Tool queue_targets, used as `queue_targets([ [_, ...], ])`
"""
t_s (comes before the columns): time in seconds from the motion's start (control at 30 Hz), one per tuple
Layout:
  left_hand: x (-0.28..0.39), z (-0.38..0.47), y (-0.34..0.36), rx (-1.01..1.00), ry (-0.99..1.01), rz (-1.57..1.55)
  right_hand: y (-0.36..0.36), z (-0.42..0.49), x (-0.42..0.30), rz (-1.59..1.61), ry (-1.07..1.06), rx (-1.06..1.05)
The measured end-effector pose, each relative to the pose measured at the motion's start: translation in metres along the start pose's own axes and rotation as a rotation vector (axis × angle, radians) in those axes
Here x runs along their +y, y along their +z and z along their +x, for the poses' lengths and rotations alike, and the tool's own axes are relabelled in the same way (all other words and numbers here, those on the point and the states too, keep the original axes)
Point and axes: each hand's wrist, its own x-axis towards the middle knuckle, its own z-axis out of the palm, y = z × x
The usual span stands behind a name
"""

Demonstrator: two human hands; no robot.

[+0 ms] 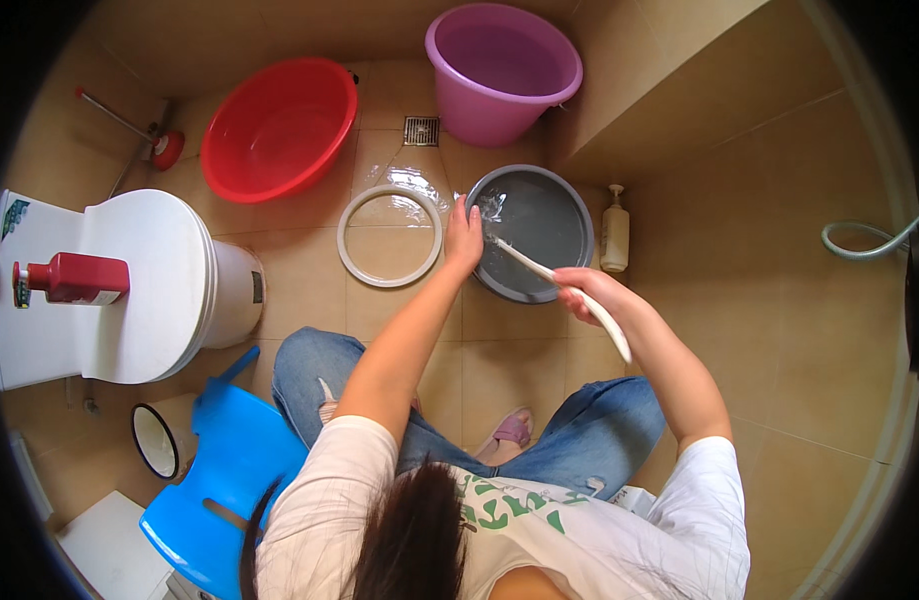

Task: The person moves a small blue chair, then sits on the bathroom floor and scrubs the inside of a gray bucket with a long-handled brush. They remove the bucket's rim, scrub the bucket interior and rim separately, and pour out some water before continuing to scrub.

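Note:
A round grey basin (538,225) with some water in it stands on the tiled floor before me. My left hand (464,236) grips its left rim, fingers pointing away from me. In my right hand (588,292) is the grip of a long white-handled brush (524,259), which slants over the basin's near right rim. Its head end is at the water near my left fingers, where the surface ripples and splashes; the bristles are hard to make out. A pale ring (341,236) lies flat on the floor left of the basin, apart from it.
Beyond stand a red basin (279,131), a purple bucket (474,112) and a floor drain (421,131). A pump bottle (614,236) is right of the grey basin. Left are a toilet (144,285) bearing a red pump bottle (88,278), a plunger (166,149) and a blue plastic stool (242,442).

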Motion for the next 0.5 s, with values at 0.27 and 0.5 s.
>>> queue_targets([
  [0.27, 0.01, -0.002, 0.014, 0.156, 0.092, 0.151, 0.026, 0.118, 0.026, 0.708, 0.07, -0.236],
  [0.5, 0.014, -0.006, 0.008, 0.126, 0.057, 0.172, 0.036, 0.004, 0.041, 1.004, -0.068, -0.581],
])
